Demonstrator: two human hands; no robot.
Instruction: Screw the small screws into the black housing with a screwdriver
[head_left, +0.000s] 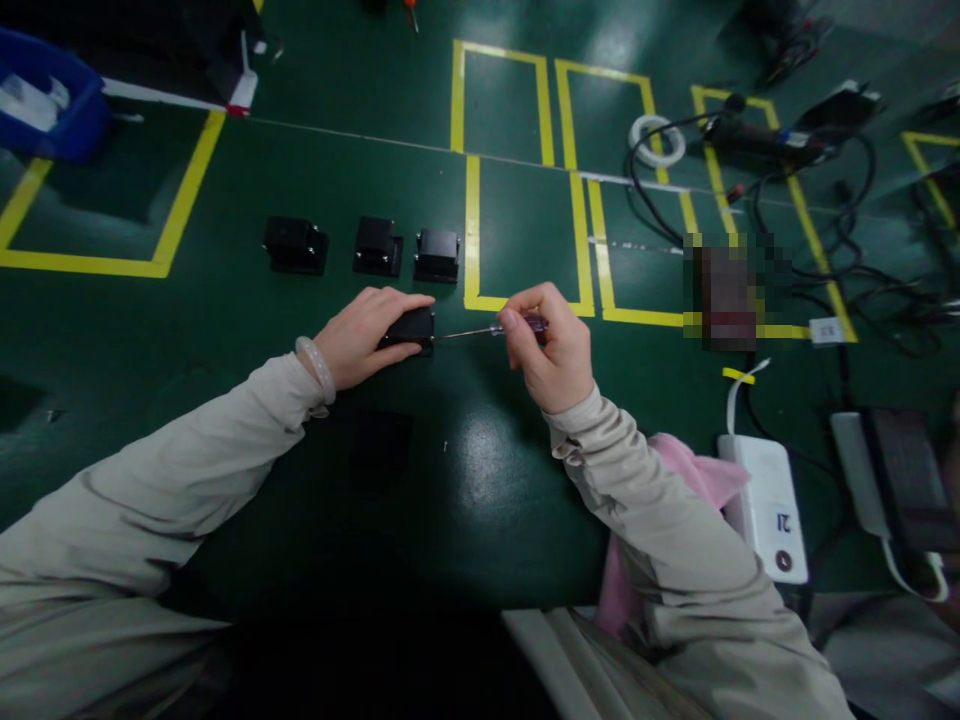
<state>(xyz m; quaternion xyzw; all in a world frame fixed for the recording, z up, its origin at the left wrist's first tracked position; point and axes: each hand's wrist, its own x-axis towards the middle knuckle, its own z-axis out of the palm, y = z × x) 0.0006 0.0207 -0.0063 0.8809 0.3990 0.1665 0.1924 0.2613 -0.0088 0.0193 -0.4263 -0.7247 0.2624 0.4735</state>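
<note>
My left hand is closed around a small black box-shaped part and steadies it on the green table. In my right hand is a screwdriver, gripped by its purple-tinted clear handle. Its thin metal shaft points left, and the tip meets or nearly meets the right side of the part, where a small screw shows. Three similar black parts with shiny screws stand behind my hands: one at the left, one in the middle and one at the right. A tiny screw lies in front of me.
A blue bin stands at the far left. Yellow tape marks rectangles on the green table. At the right are a tape roll, tangled black cables, a white power bank and a pink cloth beside my right sleeve.
</note>
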